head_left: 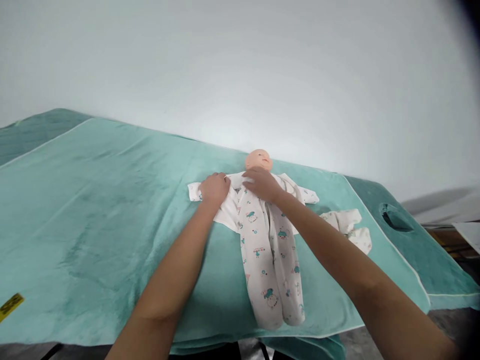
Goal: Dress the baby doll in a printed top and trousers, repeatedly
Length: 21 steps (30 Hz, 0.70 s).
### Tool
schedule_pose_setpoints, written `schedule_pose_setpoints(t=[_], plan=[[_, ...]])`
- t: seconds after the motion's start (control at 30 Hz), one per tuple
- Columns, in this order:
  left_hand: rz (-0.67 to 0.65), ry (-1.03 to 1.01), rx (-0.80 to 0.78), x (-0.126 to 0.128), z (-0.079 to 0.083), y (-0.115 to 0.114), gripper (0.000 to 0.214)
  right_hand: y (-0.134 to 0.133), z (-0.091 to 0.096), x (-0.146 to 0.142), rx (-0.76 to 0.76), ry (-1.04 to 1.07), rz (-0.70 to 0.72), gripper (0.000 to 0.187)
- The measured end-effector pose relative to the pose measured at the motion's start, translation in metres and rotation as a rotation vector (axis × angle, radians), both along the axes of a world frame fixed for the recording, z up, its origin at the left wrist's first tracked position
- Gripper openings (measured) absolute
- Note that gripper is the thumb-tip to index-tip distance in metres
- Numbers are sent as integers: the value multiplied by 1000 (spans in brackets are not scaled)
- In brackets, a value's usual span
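Note:
A baby doll (258, 160) lies on its back on a teal towel (93, 200), dressed in a white printed sleepsuit (272, 255). My left hand (214, 189) is closed on the suit's fabric at the doll's shoulder and sleeve on the left side. My right hand (261, 183) rests on the doll's upper chest just below the chin, fingers curled on the suit's collar. The suit's legs stretch toward me and lie flat.
A second small white garment (348, 227) lies crumpled on the towel to the right of the doll. The padded table has a face hole (393, 217) at its right end. A yellow tag (11, 305) shows at the left edge. A pale wall stands behind.

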<state>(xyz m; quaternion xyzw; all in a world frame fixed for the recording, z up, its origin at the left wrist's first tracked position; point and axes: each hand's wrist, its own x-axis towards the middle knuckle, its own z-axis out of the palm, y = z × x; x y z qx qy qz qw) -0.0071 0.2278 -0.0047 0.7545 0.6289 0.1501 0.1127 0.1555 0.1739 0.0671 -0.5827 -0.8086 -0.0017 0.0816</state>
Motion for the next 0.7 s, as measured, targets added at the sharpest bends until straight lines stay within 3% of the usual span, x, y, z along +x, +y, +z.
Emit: schedule_pose_setpoints(t=[0.13, 0.27, 0.37, 0.7], plan=[[-34, 23, -14, -4, -7, 3, 46, 40, -3, -38, -219, -223, 102, 24], [-23, 43, 7, -3, -11, 5, 45, 70, -10, -31, -396, -235, 169, 21], [-16, 47, 1, -1, -9, 5, 41, 77, -12, -22, -491, -214, 198, 29], [10, 65, 13, -2, 13, -10, 42, 81, -13, -4, -448, -316, 271, 42]])
